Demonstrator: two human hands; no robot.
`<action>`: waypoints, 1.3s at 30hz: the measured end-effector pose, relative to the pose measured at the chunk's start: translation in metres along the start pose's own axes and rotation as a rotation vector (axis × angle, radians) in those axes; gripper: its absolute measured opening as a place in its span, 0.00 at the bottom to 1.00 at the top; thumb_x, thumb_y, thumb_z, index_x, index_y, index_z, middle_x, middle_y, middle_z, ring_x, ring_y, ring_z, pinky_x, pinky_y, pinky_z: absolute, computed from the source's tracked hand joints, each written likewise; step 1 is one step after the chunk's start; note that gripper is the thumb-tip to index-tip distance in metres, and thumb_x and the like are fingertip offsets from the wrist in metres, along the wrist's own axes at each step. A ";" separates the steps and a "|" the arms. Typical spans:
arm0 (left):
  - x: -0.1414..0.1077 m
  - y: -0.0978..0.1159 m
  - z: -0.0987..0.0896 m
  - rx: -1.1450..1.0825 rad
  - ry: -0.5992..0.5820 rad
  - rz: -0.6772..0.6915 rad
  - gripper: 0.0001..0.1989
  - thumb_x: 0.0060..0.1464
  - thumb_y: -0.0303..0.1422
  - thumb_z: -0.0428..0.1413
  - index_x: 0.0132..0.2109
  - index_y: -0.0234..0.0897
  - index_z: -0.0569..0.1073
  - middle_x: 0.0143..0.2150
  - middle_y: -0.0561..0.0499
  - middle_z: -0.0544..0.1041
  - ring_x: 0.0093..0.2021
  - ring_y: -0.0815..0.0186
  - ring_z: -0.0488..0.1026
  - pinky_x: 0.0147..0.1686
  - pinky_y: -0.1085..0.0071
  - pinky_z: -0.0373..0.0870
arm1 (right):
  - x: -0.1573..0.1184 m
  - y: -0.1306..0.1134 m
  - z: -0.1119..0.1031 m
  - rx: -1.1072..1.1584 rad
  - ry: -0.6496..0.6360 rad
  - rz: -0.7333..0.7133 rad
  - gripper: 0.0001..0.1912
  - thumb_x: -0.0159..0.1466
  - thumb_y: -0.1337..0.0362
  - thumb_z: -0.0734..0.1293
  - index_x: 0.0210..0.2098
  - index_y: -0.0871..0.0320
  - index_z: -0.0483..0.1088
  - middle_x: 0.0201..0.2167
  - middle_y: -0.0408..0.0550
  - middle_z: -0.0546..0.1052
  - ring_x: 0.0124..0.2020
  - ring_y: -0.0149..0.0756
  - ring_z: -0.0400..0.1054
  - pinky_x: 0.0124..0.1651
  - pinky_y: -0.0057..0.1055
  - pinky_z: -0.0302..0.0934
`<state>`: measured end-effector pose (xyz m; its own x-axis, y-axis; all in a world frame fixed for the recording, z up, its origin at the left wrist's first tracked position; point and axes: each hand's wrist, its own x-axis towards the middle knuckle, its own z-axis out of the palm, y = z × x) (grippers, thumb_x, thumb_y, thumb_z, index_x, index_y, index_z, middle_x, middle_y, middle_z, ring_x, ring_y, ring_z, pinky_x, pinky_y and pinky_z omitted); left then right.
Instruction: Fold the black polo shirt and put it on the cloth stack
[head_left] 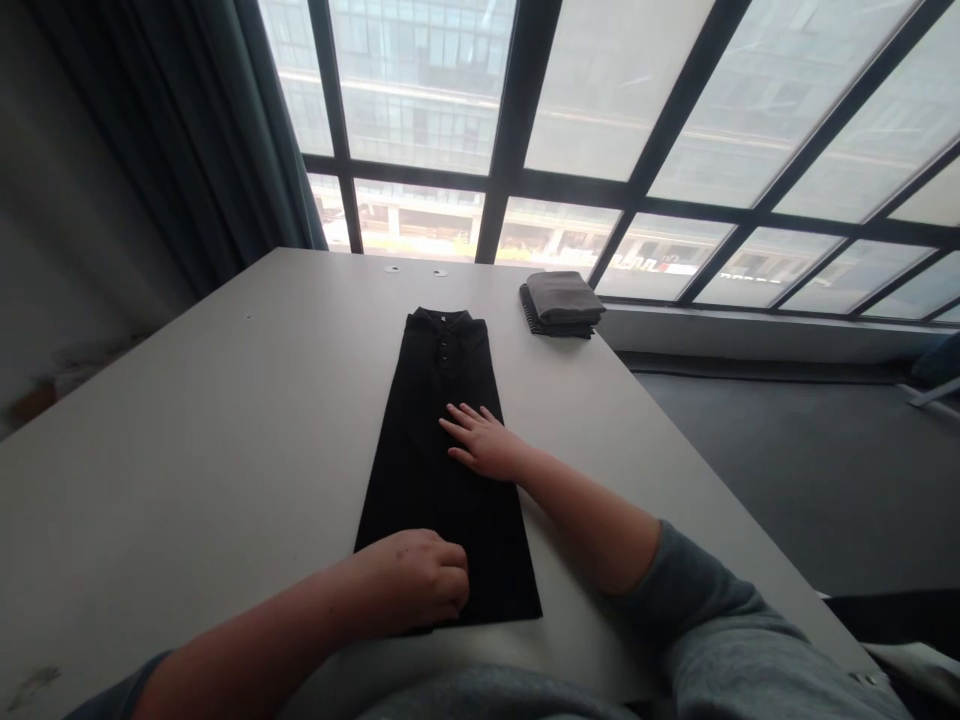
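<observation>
A black polo shirt (420, 440) lies folded into a long strip, its buttoned collar pointing away from me and its hem near my body. My right hand (484, 443) rests open on the middle of the shirt, palm down with fingers spread. Close to the hem, my left hand (420, 580) is closed, its curled fingers against the black cloth. The fingertips are partly hidden beneath that hand.
The white table (225, 430) carries a stack of folded clothes (564, 300), grey on top, at its back right. Beyond the far edge are large windows (577, 100), with a dark curtain (180, 130) at left. Grey floor (750, 450) shows to the right.
</observation>
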<state>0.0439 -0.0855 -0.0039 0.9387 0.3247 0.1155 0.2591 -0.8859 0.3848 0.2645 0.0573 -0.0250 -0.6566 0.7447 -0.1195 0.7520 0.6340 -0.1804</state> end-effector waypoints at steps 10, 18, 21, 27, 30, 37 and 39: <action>-0.017 -0.001 -0.033 -0.001 -0.104 -0.141 0.16 0.51 0.36 0.73 0.32 0.40 0.72 0.31 0.57 0.77 0.36 0.64 0.76 0.38 0.68 0.66 | -0.093 -0.057 -0.001 0.212 0.105 -0.411 0.23 0.69 0.58 0.72 0.62 0.57 0.75 0.65 0.56 0.72 0.70 0.51 0.61 0.72 0.50 0.55; -0.017 0.011 -0.025 0.105 -0.220 -0.257 0.14 0.51 0.41 0.71 0.40 0.41 0.78 0.33 0.52 0.80 0.35 0.57 0.79 0.35 0.65 0.67 | -0.118 -0.085 0.011 0.140 0.065 -0.476 0.19 0.68 0.51 0.73 0.54 0.53 0.79 0.42 0.49 0.78 0.43 0.41 0.68 0.52 0.41 0.59; -0.015 0.015 -0.023 0.137 -0.209 -0.252 0.12 0.52 0.40 0.69 0.38 0.40 0.77 0.33 0.50 0.81 0.35 0.56 0.79 0.36 0.64 0.69 | -0.116 -0.089 0.011 0.098 0.032 -0.497 0.16 0.71 0.53 0.71 0.53 0.55 0.79 0.38 0.47 0.78 0.39 0.39 0.68 0.48 0.40 0.57; -0.015 0.014 -0.020 0.162 -0.166 -0.246 0.08 0.55 0.35 0.64 0.33 0.39 0.74 0.28 0.51 0.79 0.30 0.59 0.78 0.32 0.65 0.67 | -0.117 -0.096 0.011 0.048 0.067 -0.526 0.09 0.72 0.60 0.68 0.48 0.56 0.79 0.38 0.48 0.79 0.39 0.38 0.69 0.46 0.37 0.57; -0.016 0.012 -0.019 0.150 -0.150 -0.238 0.08 0.56 0.36 0.64 0.32 0.40 0.74 0.27 0.52 0.77 0.28 0.61 0.77 0.30 0.67 0.66 | -0.118 -0.096 0.010 0.045 0.109 -0.550 0.09 0.73 0.62 0.66 0.46 0.56 0.78 0.36 0.48 0.78 0.38 0.38 0.69 0.45 0.37 0.58; -0.015 0.008 -0.018 0.120 -0.214 -0.265 0.08 0.54 0.37 0.66 0.33 0.41 0.76 0.27 0.54 0.77 0.28 0.62 0.76 0.29 0.69 0.64 | -0.118 -0.095 0.008 0.049 0.072 -0.622 0.07 0.71 0.63 0.67 0.43 0.57 0.78 0.35 0.47 0.78 0.36 0.38 0.69 0.44 0.36 0.60; -0.015 0.007 -0.016 0.114 -0.213 -0.266 0.09 0.54 0.38 0.66 0.33 0.41 0.76 0.26 0.54 0.77 0.28 0.62 0.76 0.29 0.68 0.64 | -0.117 -0.094 0.008 0.056 0.041 -0.628 0.07 0.70 0.63 0.68 0.43 0.57 0.79 0.35 0.47 0.79 0.37 0.38 0.69 0.45 0.36 0.62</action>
<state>0.0280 -0.0908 0.0118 0.8584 0.4827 -0.1733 0.5128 -0.8150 0.2697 0.2697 -0.0912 -0.0021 -0.9682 0.2422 0.0628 0.2190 0.9418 -0.2551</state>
